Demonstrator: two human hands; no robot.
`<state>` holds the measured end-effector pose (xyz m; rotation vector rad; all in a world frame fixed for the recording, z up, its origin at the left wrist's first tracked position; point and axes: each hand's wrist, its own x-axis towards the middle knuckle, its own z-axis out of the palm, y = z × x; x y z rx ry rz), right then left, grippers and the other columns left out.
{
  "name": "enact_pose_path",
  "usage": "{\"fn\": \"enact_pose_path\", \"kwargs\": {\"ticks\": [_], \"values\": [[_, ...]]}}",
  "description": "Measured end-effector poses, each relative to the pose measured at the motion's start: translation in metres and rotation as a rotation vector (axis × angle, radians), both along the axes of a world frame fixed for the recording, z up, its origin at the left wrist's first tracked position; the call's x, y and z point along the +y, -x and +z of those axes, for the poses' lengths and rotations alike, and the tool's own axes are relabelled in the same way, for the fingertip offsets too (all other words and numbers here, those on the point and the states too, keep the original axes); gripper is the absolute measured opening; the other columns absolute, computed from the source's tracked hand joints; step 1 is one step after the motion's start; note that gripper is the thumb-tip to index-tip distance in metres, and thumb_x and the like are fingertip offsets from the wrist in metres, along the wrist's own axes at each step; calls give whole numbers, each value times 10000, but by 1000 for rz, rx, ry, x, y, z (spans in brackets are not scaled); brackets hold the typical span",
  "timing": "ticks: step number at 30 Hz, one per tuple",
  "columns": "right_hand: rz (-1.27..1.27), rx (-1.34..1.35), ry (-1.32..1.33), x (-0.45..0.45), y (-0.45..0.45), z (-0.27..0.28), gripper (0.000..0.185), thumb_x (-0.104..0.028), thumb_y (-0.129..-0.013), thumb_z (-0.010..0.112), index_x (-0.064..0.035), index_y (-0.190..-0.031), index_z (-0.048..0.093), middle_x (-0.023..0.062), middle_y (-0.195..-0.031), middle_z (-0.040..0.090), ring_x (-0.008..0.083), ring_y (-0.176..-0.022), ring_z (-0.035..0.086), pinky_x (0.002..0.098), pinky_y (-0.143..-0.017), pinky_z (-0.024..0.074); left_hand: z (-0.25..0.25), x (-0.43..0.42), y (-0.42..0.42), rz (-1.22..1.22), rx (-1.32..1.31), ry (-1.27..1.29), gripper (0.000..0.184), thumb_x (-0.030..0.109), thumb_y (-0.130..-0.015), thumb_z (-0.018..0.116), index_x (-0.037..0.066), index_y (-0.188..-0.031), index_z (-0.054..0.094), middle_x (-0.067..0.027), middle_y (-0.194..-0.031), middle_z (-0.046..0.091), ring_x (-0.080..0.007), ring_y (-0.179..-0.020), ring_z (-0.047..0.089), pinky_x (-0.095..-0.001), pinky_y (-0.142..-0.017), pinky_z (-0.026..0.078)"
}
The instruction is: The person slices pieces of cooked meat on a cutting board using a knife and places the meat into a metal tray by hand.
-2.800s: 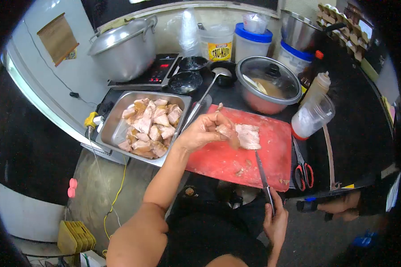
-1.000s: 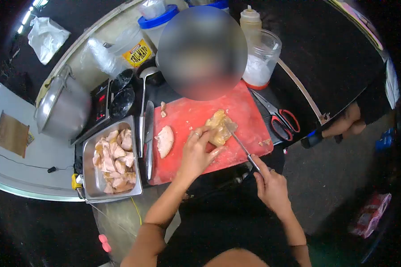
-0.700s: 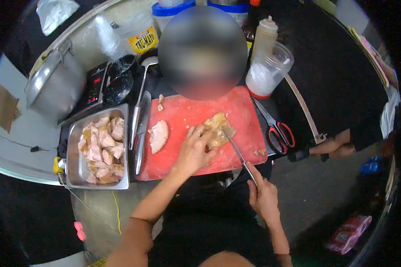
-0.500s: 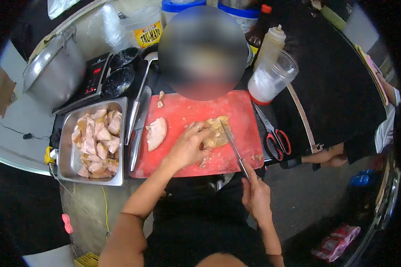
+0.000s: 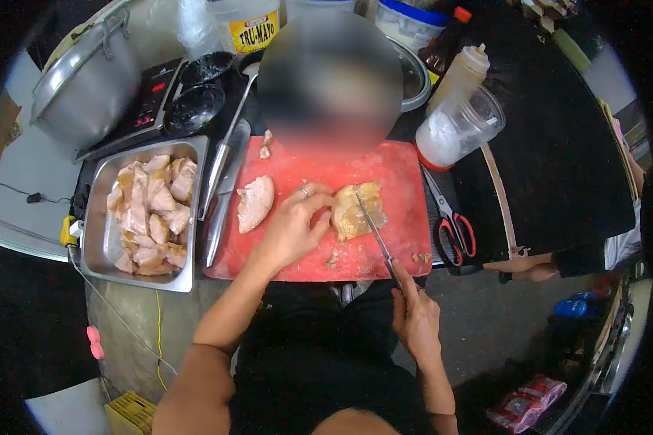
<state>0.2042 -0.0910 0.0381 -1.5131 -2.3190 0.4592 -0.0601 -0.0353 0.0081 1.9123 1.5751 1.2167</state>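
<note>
On the red cutting board (image 5: 290, 264) lies a yellowish piece of cooked meat, seemingly chicken (image 5: 347, 223). My right hand (image 5: 418, 319) is closed round the handle of a kitchen knife (image 5: 382, 243), its blade slanting across the top of that piece. Beside the meat's left edge is my left hand (image 5: 295, 226), fingers apart and thumb out, with fingertips at or just touching the edge. A paler meat slice (image 5: 256, 204) rests further left, and a small scrap (image 5: 266, 145) sits near the board's back edge.
Left of the board stand a metal pan (image 5: 100, 272) of cut meat pieces, a ladle (image 5: 221, 156) and a second knife (image 5: 218, 225). Red-handled scissors (image 5: 453, 232), a clear tub (image 5: 479, 123) and a squeeze bottle (image 5: 461, 72) are right. A large pot (image 5: 87, 87) stands back left. A blurred patch hides the back middle.
My left hand has drawn back from on top of the meat to its left side, uncovering more of it. The knife stays over the meat in my right hand. The view has shifted slightly.
</note>
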Motion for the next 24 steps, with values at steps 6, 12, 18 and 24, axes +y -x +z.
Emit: {"fn": "enact_pose_path", "kwargs": {"ticks": [6,12,18,24], "values": [[20,-32,61,4,-4,-8,528,-18,-857,619,-138,-1355,493,214,-795,649,404,-728,646,496,-640,499,-6,-5,-27,-59,71,-71,349,91,-746,753,42,-1086,688,-156,-1195,605,-339,-1148,560,-421,-980,462],[-3,2,52,2,6,-4,489,-9,-865,596,-85,-1335,483,236,-823,649,425,-730,647,503,-637,505,-9,-3,-32,-42,151,-69,343,138,-771,754,64,-1098,685,-142,-1197,561,-352,-1174,514,-441,-952,490],[-39,12,37,3,11,1,496,-17,-873,589,-98,-1348,471,254,-862,649,430,-742,649,514,-617,508,-10,-2,-31,-54,195,-100,319,152,-763,760,66,-1061,688,-138,-1174,563,-356,-1155,513,-437,-931,500],[-48,-38,32,-1,15,-12,522,-14,-877,580,-117,-1372,449,251,-888,658,442,-766,645,524,-636,528,-13,0,-33,-21,153,-111,346,174,-703,815,45,-1000,694,-153,-1171,579,-358,-1116,548,-444,-946,481]]}}
